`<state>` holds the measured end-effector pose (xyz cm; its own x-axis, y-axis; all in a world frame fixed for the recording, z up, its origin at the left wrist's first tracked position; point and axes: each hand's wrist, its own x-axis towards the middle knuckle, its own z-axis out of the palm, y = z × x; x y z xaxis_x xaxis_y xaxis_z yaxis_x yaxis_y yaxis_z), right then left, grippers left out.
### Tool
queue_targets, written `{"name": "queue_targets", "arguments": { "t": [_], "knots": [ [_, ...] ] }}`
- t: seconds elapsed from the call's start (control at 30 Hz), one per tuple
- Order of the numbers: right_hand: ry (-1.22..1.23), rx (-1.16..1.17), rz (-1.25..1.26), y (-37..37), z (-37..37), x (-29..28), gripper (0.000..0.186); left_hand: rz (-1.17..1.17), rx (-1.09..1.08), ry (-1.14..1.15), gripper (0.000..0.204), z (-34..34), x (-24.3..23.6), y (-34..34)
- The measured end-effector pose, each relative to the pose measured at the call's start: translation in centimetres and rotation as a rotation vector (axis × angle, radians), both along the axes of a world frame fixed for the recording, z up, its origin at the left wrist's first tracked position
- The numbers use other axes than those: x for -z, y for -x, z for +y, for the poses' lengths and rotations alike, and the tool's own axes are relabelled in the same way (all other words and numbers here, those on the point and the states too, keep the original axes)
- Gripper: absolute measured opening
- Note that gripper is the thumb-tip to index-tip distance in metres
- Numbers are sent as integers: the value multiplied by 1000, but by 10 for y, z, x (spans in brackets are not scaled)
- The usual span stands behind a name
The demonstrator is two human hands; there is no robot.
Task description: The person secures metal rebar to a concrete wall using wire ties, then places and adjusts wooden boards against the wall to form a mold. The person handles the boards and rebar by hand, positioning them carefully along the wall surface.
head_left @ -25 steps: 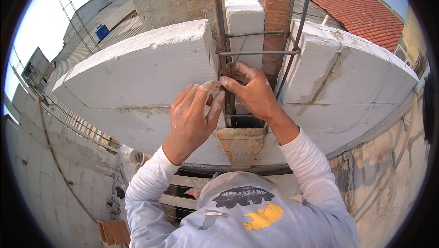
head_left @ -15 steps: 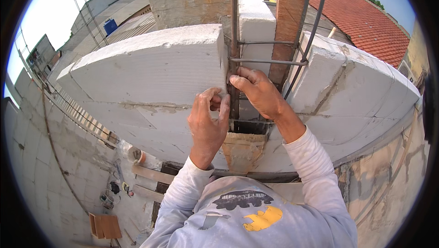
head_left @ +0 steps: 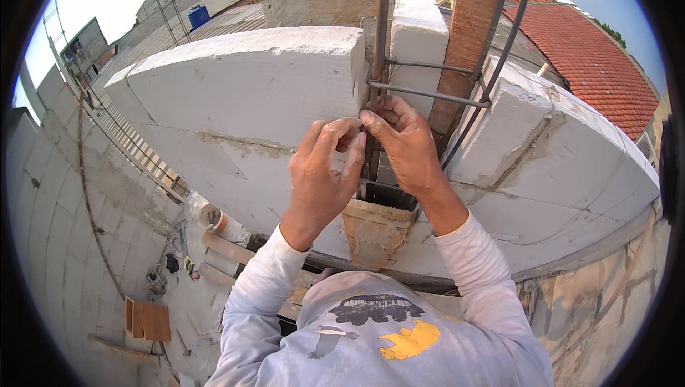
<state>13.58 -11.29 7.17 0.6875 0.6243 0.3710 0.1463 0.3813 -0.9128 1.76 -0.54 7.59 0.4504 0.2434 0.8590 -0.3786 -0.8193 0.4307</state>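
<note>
The left hand [head_left: 319, 166] has risen to meet the right hand [head_left: 408, 146] beside the right edge of the white block [head_left: 250, 77], so both seem to work one spot along the steel bar [head_left: 382, 23]. The bar, dark and brownish, stands just beside that edge. Each hand is drawn narrow; whether either pinches anything, I cannot tell
</note>
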Motion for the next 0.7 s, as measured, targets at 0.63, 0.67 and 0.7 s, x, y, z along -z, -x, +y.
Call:
{"name": "queue_targets", "arguments": {
  "t": [0.63,0.67,0.7],
  "knots": [
    [-116,-72,252,-14,-1,-5,30,-137,-155,70,28,-19,28,-23],
    [-117,-95,264,-14,-1,-7,29,-151,-149,79,28,-19,29,-26],
    [-117,-125,272,-12,-1,-11,28,-159,-151,86,28,-18,29,-26]
  ]
}}
